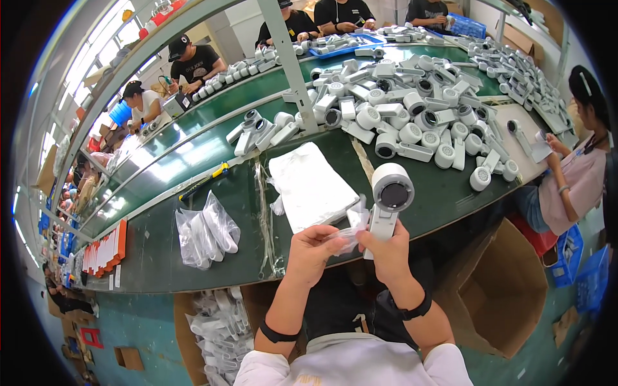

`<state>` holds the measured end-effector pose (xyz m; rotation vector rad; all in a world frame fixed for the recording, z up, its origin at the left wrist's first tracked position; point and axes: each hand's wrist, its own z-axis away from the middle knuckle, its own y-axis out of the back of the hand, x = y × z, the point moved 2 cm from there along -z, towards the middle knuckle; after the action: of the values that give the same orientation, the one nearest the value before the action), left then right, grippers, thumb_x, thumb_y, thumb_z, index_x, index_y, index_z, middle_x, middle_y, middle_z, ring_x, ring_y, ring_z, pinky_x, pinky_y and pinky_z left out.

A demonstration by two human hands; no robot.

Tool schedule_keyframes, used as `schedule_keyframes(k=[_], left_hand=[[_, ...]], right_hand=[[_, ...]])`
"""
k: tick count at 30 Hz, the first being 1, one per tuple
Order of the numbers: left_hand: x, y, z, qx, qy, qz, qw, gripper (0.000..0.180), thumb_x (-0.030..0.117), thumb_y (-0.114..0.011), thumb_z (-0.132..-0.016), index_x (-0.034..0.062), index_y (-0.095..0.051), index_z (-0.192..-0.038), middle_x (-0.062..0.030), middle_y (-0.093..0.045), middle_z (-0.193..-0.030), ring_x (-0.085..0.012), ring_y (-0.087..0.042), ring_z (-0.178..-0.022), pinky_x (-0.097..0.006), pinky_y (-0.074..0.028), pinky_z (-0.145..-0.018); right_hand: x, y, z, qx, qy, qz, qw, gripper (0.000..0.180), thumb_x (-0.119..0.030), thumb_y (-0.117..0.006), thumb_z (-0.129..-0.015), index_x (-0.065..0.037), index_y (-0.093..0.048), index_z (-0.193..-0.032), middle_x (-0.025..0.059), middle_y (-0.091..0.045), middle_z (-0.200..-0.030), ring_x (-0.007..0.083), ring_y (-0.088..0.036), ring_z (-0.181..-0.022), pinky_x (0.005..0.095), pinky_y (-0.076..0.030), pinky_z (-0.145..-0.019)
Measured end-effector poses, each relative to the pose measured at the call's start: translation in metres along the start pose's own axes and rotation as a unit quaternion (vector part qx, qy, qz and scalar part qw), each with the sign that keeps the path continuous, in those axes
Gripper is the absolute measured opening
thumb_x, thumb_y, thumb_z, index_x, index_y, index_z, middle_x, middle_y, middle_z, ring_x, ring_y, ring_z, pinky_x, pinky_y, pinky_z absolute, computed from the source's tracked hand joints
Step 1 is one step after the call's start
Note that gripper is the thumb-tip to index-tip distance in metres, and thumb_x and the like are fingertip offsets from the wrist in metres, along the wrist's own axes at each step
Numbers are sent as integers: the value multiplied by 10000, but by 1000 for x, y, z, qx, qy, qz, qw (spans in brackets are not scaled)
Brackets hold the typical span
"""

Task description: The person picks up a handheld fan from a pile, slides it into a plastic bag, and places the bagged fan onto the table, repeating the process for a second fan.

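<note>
In front of me my right hand (pixel 388 248) is closed around the handle of a white handheld fan (pixel 383 224). The fan stands upright, its round head and dark grey disc at the top. My left hand (pixel 314 251) pinches a clear plastic bag (pixel 347 239) beside the handle. Part of the bag reaches my right fingers; whether they grip it too, I cannot tell. Just beyond my hands lies a stack of white plastic bags (pixel 312 186). To the left, several bagged fans (pixel 207 230) rest on the green table (pixel 257 251).
A large pile of unbagged fans (pixel 412 109) covers the table's far right. A yellow-black cutter (pixel 205 180) and orange boxes (pixel 106 249) lie left. Below stand a carton of bagged fans (pixel 183 341) and an open cardboard box (pixel 492 293). A co-worker (pixel 573 167) sits at right.
</note>
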<state>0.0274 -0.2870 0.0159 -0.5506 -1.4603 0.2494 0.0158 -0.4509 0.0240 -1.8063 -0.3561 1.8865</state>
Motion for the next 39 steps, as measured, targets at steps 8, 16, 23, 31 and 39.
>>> schedule_keyframes(k=[8,16,23,31,39], left_hand=[[6,15,1,90,-15,219,971,50,24,-586,-942,49,-603,-981,-43,-643,-879,-151,-627,-798,-257,-514,-687],[10,11,1,110,-71,-223,966,198,75,-692,-889,-3,-639,-1063,41,-587,-843,-34,-507,-750,-192,-413,-686],[-7,30,2,153,-84,5,985,117,153,-594,-967,48,-625,-1009,-19,-613,-827,-115,-590,-675,-291,-526,-603],[6,17,16,70,-66,68,993,271,124,-683,-887,34,-582,-1122,-29,-625,-891,-108,-608,-715,-277,-533,-650],[0,45,7,148,10,41,988,250,74,-640,-839,20,-623,-1082,-36,-630,-838,-85,-584,-690,-240,-489,-603]], right_hand=[[0,-4,0,60,36,38,997,329,25,-700,-735,13,-517,-1008,78,-609,-827,143,-590,-628,287,-486,-586],[-4,-14,-1,33,77,88,993,300,7,-720,-759,5,-536,-996,71,-639,-852,127,-596,-634,263,-491,-576],[11,-5,1,47,115,135,983,280,-8,-727,-790,-28,-547,-1003,23,-600,-818,91,-555,-641,241,-461,-576],[22,-1,3,-10,90,105,990,460,-12,-696,-814,19,-474,-1216,59,-593,-897,114,-530,-676,249,-437,-631],[21,-9,5,-7,128,159,979,419,-17,-660,-839,23,-488,-1219,44,-562,-912,96,-504,-693,243,-425,-644]])
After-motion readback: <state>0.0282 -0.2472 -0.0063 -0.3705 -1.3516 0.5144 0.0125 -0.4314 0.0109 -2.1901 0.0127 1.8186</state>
